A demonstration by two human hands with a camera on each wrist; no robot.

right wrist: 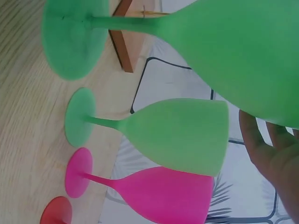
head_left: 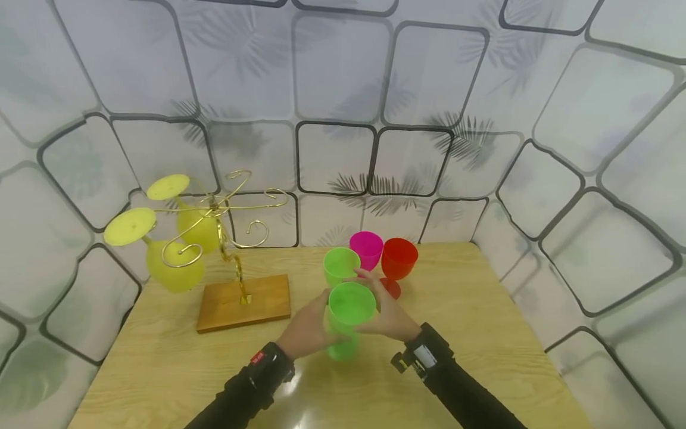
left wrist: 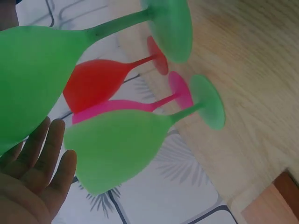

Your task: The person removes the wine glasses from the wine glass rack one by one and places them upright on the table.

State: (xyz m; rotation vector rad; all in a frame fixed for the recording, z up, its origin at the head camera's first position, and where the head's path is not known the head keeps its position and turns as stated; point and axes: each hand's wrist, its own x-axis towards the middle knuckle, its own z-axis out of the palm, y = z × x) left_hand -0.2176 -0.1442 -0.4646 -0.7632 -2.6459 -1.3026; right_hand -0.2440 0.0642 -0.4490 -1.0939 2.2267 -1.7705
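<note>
Both grips [head_left: 305, 330] [head_left: 393, 316] clasp one green goblet [head_left: 351, 305]; only head view shows yellow goblets [head_left: 174, 271].

Here's the pale wooden table [head_left: 471, 339] filling the lower frame: a hooked stand's brown base [head_left: 225, 307] sits left of centre, and near the middle stand a green cup [head_left: 340, 263], a pink cup [head_left: 367, 247], a red cup [head_left: 399, 261].

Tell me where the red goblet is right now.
In the head view, the red goblet stands on the table, right of centre, immediately right of the pink goblet and just beyond the right hand.
</note>
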